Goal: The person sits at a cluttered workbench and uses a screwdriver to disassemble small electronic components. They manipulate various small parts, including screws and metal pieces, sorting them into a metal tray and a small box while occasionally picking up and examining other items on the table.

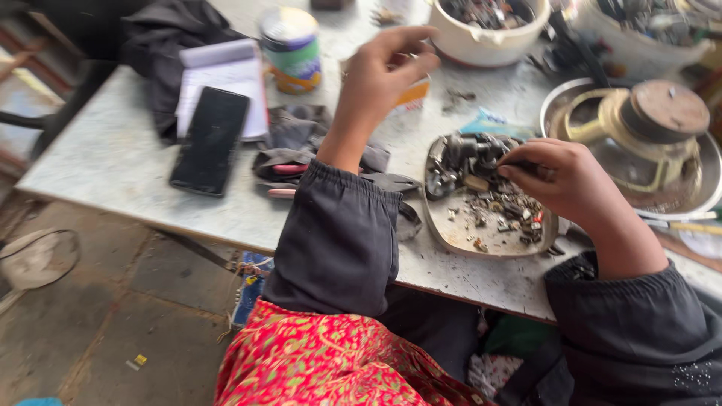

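My left hand [387, 71] is raised above the table, its fingers curled around a small object that I cannot make out. Over a shallow metal tray [451, 233] of small dark metal parts [470, 162], my right hand [568, 184] pinches a small dark piece at the fingertips. Both arms wear dark sleeves. A red patterned cloth [323, 361] covers my lap below the table edge.
A black phone [210, 139] lies on a white notepad [226, 79] at the left, beside dark cloth [169, 34]. A tin can [292, 49] stands behind. A white bowl [489, 37] of parts and a large metal basin [707, 180] holding a round brass-coloured part [654, 120] stand at the right.
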